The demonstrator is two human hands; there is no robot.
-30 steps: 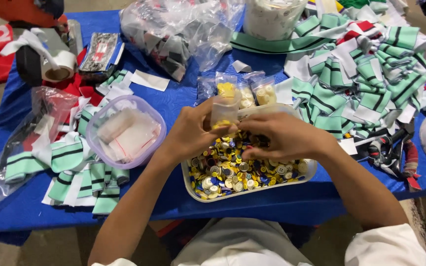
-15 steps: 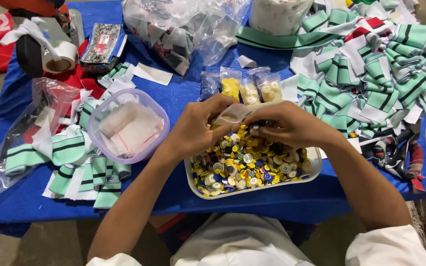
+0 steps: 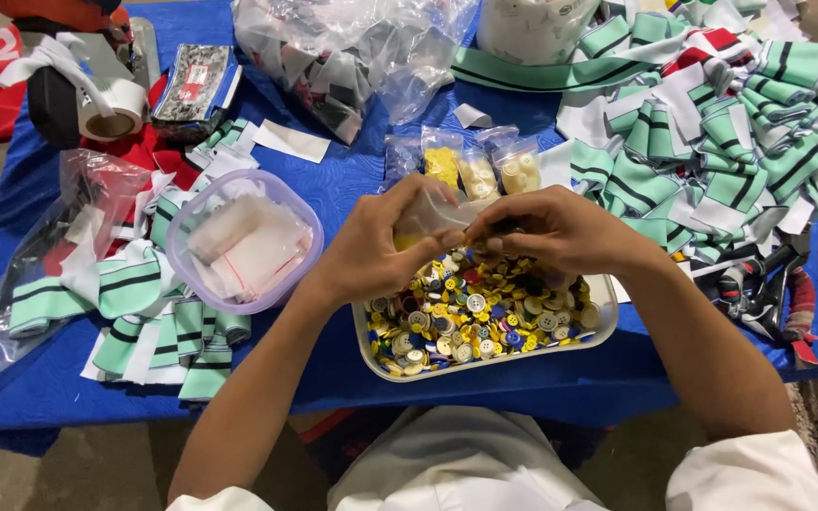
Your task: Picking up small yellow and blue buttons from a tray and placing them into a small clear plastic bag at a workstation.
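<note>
Both hands, left hand (image 3: 376,251) and right hand (image 3: 560,230), pinched a small clear plastic bag (image 3: 428,220) above a shallow white tray (image 3: 600,333) heaped with mixed coloured buttons (image 3: 471,317) at the table's near edge. Beside the tray, a round lilac plastic bowl (image 3: 243,240) held empty clear bags. Behind the hands lay small filled button bags (image 3: 480,168).

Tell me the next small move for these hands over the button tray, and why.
Probably press the small clear bag shut along its top: both the left hand and right hand pinch it above the tray of buttons, and yellow buttons already show inside.
</note>
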